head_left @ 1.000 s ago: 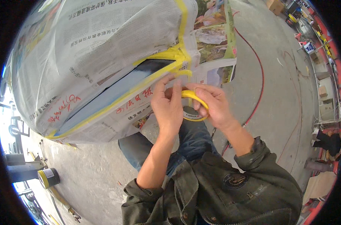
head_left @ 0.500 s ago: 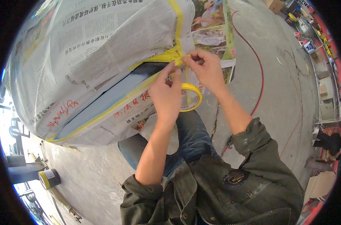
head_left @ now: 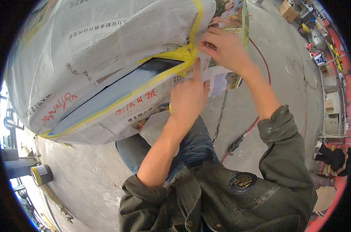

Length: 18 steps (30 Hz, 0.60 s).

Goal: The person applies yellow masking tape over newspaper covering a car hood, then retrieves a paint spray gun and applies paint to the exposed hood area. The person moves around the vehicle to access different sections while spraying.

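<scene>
Newspaper sheets (head_left: pixel 117 31) cover a curved panel, framing a pale blue strip (head_left: pixel 109 96) with a dark upper end. Yellow masking tape (head_left: pixel 181 52) edges the strip and gathers at its upper right corner. My left hand (head_left: pixel 187 100) has its index finger stretched onto that taped corner, the other fingers curled; a sliver of the yellow tape roll (head_left: pixel 170 108) shows behind them, apparently held. My right hand (head_left: pixel 225 52) is closed just right of the corner, fingertips bent against the paper and tape edge. What they pinch is unclear.
A grey concrete floor (head_left: pixel 280 116) carries a red hose (head_left: pixel 265 58) with a black fitting (head_left: pixel 235 144). A bucket (head_left: pixel 42 174) stands at the left. Cluttered shelving (head_left: pixel 332 108) and a cardboard box (head_left: pixel 288 11) line the right. My legs are bent below the panel.
My right hand left the tape roll and moved up to the taped corner, then farther right and up. My left hand shifted right, index finger extending. The roll is now mostly hidden.
</scene>
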Available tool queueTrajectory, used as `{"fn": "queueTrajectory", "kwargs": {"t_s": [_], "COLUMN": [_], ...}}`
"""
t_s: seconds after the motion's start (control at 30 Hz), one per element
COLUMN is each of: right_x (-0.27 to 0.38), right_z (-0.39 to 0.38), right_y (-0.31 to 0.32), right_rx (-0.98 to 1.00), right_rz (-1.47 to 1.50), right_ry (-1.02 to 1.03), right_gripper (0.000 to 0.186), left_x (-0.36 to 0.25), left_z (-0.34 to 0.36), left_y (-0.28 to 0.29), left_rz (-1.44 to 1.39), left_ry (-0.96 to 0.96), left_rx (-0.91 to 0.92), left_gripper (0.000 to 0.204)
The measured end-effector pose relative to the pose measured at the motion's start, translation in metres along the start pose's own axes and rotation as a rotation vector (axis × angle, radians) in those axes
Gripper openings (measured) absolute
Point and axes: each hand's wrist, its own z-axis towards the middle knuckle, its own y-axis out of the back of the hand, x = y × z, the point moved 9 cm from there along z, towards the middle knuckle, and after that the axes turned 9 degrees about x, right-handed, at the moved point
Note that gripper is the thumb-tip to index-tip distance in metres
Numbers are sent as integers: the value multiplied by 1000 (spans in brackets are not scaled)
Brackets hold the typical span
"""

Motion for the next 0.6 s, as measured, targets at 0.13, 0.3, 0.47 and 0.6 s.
{"fn": "queueTrajectory", "kwargs": {"t_s": [0.13, 0.3, 0.47, 0.6], "right_x": [3, 11, 16, 15], "right_z": [4, 10, 16, 17], "right_y": [-5, -13, -21, -27], "right_rx": [55, 87, 100, 98], "right_rz": [-22, -65, -194, -231], "right_ry": [30, 171, 173, 157], "right_gripper": [13, 15, 16, 16], "left_x": [2, -2, 9, 9], "left_z": [14, 9, 8, 8], "left_y": [-3, -2, -12, -11], "left_rz": [133, 321, 255, 235], "left_ry": [17, -54, 8, 7], "left_rx": [20, -130, -11, -3], "left_gripper": [71, 70, 78, 78]}}
